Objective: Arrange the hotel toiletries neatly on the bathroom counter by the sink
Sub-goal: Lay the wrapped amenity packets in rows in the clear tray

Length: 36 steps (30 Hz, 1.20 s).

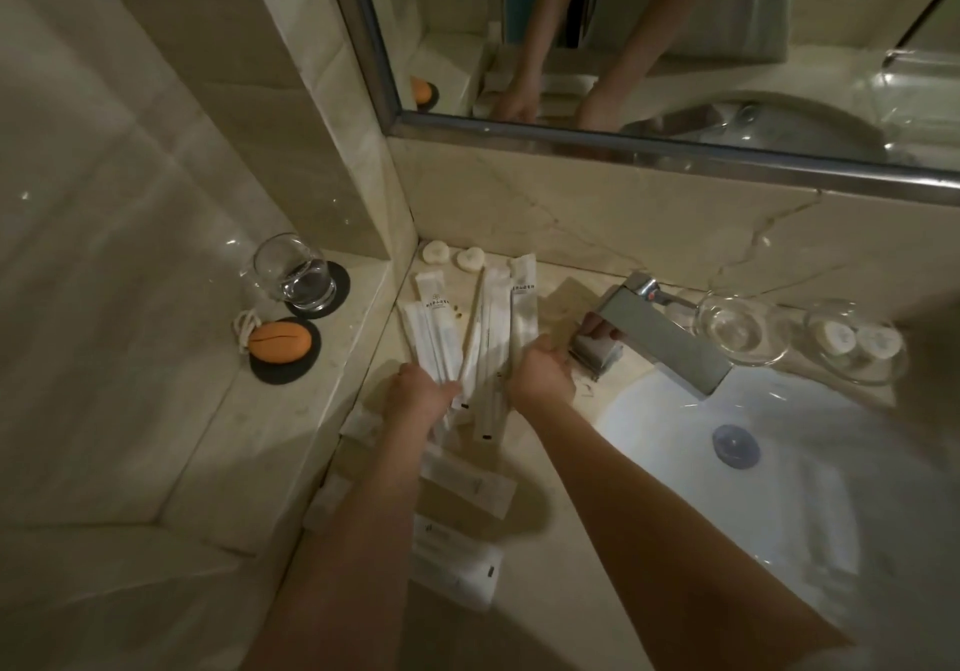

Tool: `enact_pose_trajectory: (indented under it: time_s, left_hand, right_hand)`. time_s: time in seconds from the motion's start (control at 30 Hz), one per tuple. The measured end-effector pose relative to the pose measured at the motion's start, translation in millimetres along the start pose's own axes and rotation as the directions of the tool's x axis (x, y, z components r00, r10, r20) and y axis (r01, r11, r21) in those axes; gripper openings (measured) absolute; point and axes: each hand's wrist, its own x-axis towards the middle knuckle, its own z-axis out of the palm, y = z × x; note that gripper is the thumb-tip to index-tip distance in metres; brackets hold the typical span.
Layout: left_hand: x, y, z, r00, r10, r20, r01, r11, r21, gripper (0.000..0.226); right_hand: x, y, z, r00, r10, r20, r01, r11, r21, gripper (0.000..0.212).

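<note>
Several long white toiletry packets lie fanned out on the marble counter left of the sink. My left hand grips the near ends of the left packets. Closed around the near ends of the right packets is my right hand. More flat white packets lie on the counter under my left forearm, partly hidden. Two small round soaps sit in the back corner.
A chrome faucet stands just right of my right hand. Glass dishes holding round items sit behind the sink. On the raised left ledge are a glass on a dark coaster and an orange object. A mirror hangs above.
</note>
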Motion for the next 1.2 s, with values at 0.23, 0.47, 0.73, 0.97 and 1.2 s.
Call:
enact_pose_trajectory:
  time_s: [0.23,0.47,0.73,0.97,1.2]
  left_hand:
    - [-4,6,3,0.998,0.0,-0.067,0.001,1.0,0.02,0.066]
    - [-19,34,-18,0.951,0.296,-0.085,-0.304,0.863,-0.403,0.057]
    - [-31,28,-49,0.964,0.251,-0.083,-0.234,0.665,-0.709,0.023]
    - [-7,0,-69,0.985,0.154,-0.075,-0.163,0.698,-0.697,0.028]
    - [-3,-18,-57,0.992,0.123,-0.001,-0.1,0.799,-0.594,0.022]
  right_hand:
    - [4,11,-19,1.0,0.015,0.015,-0.017,0.979,0.202,0.024]
    - [-30,13,-25,0.919,-0.395,0.005,0.324,0.761,0.563,0.022]
    - [-32,-1,-29,0.805,-0.568,0.172,0.501,0.805,0.318,0.007]
    - [-3,-5,2,0.993,-0.114,0.024,0.107,0.977,0.185,0.066]
    - [5,-14,7,0.999,-0.044,0.03,0.041,0.996,0.078,0.031]
